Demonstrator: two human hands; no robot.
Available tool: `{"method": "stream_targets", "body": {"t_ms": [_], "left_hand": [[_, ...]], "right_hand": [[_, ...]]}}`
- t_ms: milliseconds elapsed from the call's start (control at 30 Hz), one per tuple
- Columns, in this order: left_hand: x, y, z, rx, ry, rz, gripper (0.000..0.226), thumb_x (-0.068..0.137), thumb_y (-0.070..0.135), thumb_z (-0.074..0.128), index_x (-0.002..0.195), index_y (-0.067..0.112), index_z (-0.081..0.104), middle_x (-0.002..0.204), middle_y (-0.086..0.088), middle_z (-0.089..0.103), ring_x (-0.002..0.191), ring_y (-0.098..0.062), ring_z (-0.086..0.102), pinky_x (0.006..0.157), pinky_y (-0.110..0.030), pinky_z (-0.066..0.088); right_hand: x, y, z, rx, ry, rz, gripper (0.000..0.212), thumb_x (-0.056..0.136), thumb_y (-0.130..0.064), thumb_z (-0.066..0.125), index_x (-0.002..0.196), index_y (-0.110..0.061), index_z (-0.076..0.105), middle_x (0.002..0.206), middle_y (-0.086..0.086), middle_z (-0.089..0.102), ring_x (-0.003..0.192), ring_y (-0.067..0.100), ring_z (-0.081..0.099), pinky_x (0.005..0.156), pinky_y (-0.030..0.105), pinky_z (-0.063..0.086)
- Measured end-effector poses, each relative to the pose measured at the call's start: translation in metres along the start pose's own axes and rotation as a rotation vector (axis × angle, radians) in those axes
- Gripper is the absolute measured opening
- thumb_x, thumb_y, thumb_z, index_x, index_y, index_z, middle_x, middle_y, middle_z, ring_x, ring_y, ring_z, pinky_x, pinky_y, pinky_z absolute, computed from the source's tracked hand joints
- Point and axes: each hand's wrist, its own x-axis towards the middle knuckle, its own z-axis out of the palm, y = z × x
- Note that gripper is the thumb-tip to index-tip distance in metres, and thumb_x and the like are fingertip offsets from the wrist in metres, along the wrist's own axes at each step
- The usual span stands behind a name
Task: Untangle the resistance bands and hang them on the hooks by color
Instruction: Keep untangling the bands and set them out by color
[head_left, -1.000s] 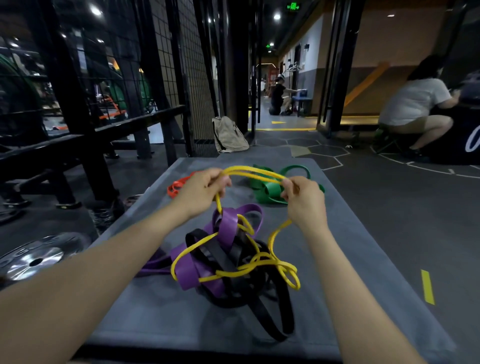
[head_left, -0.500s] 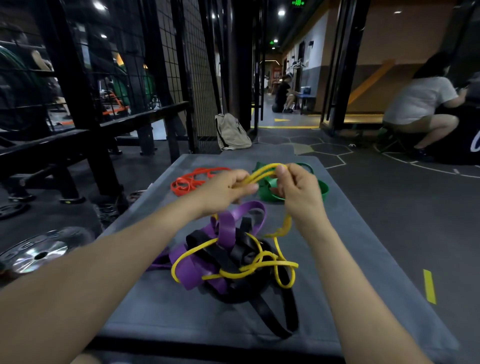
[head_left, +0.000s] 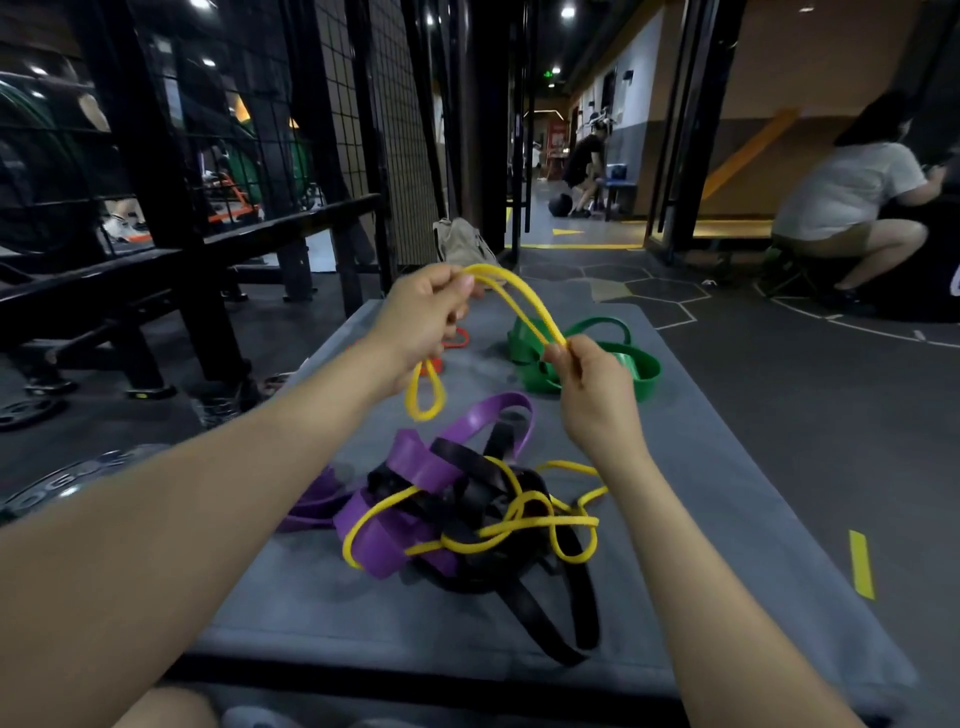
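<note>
Yellow band (head_left: 511, 291) arcs between your hands above the grey mat (head_left: 727, 467). Your left hand (head_left: 421, 325) pinches one end, a loop dangling below; your right hand (head_left: 587, 384) pinches the other. Near side: more yellow tangled with the purple band (head_left: 410, 462) and black band (head_left: 540, 618). Far right lies the green band (head_left: 618, 364); the orange band (head_left: 457, 340) peeks behind your left hand.

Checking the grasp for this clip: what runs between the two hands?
In the head view, an arch of the yellow band spans from the left hand to the right hand; both pinch it above the mat.
</note>
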Motion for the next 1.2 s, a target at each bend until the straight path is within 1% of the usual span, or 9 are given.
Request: {"method": "stream_targets", "body": {"t_ms": [133,267,367,467,600,833,1000,1100,1200], "left_hand": [[0.002,0.008,0.019,-0.083,-0.113,-0.092,0.028,0.101,0.016,0.036,0.079,0.013,0.053,0.062,0.001,0.035,0.045,-0.005,0.030,0.038,-0.012,0.026],[-0.001,-0.007,0.047,0.033,-0.189,-0.036,0.027,0.099,0.007,0.038,0.081,0.015,0.056,0.072,0.000,0.049,0.065,-0.007,0.046,0.065,-0.016,0.043],[-0.001,-0.025,0.057,0.233,-0.261,0.002,0.015,0.095,0.005,0.048,0.098,0.008,0.062,0.081,-0.001,0.056,0.076,-0.009,0.051,0.080,-0.024,0.045],[-0.009,-0.039,0.063,0.389,-0.304,0.038,0.033,0.090,0.006,0.057,0.122,0.000,0.054,0.104,-0.005,0.055,0.091,-0.012,0.053,0.084,-0.016,0.041],[-0.026,-0.063,0.058,0.554,-0.305,0.048,0.038,0.085,0.011,0.066,0.120,0.004,0.054,0.118,-0.016,0.054,0.099,-0.015,0.052,0.094,-0.021,0.041],[-0.061,-0.089,0.040,1.020,-0.490,0.033,0.041,0.084,0.040,0.064,0.119,0.021,0.054,0.121,-0.001,0.050,0.114,-0.018,0.048,0.097,-0.035,0.039],[-0.067,-0.087,0.032,1.075,-0.480,0.114,0.037,0.086,0.043,0.060,0.119,0.027,0.056,0.125,0.005,0.049,0.118,-0.016,0.046,0.098,-0.034,0.036],[-0.069,-0.088,0.029,1.138,-0.487,0.147,0.039,0.086,0.043,0.060,0.122,0.028,0.054,0.126,0.005,0.050,0.119,-0.017,0.047,0.098,-0.034,0.036],[-0.072,-0.090,0.026,1.156,-0.488,0.162,0.043,0.085,0.041,0.061,0.125,0.029,0.052,0.130,0.006,0.049,0.121,-0.017,0.046,0.100,-0.035,0.035]], "right_hand": [[0.003,-0.002,0.001,0.082,-0.056,0.029,0.038,0.098,-0.028,0.041,0.091,0.005,0.059,0.057,-0.005,0.039,0.051,0.009,0.034,0.050,0.026,0.024],[0.007,0.007,-0.003,0.173,0.057,0.166,0.032,0.100,-0.021,0.040,0.092,-0.001,0.063,0.061,-0.008,0.045,0.056,0.005,0.040,0.054,0.021,0.032],[0.014,0.030,-0.016,0.235,0.192,0.333,0.033,0.100,-0.022,0.039,0.074,-0.014,0.058,0.065,-0.004,0.048,0.060,0.011,0.043,0.063,0.028,0.034],[0.015,0.049,-0.030,0.239,0.278,0.449,0.035,0.099,-0.025,0.039,0.066,-0.023,0.050,0.062,-0.004,0.044,0.057,0.012,0.039,0.065,0.033,0.035],[0.007,0.061,-0.045,0.136,0.279,0.443,0.030,0.100,-0.024,0.036,0.087,-0.009,0.058,0.077,0.006,0.051,0.066,0.019,0.044,0.064,0.030,0.034],[-0.013,0.072,-0.054,-0.112,0.215,0.506,0.038,0.101,-0.024,0.032,0.106,0.007,0.054,0.087,0.016,0.054,0.089,0.036,0.051,0.067,0.033,0.032],[-0.036,0.064,-0.047,-0.650,-0.147,0.343,0.040,0.093,-0.024,0.050,0.120,0.005,0.048,0.129,0.026,0.041,0.121,0.042,0.036,0.099,0.044,0.032],[-0.045,0.045,-0.035,-0.591,-0.444,0.046,0.064,0.087,-0.025,0.059,0.140,-0.001,0.032,0.144,0.018,0.029,0.133,0.035,0.025,0.109,0.035,0.020],[-0.060,0.027,-0.018,-0.482,-0.778,-0.022,0.071,0.085,-0.029,0.064,0.144,-0.008,0.029,0.147,0.013,0.032,0.136,0.028,0.027,0.109,0.028,0.021]]}}
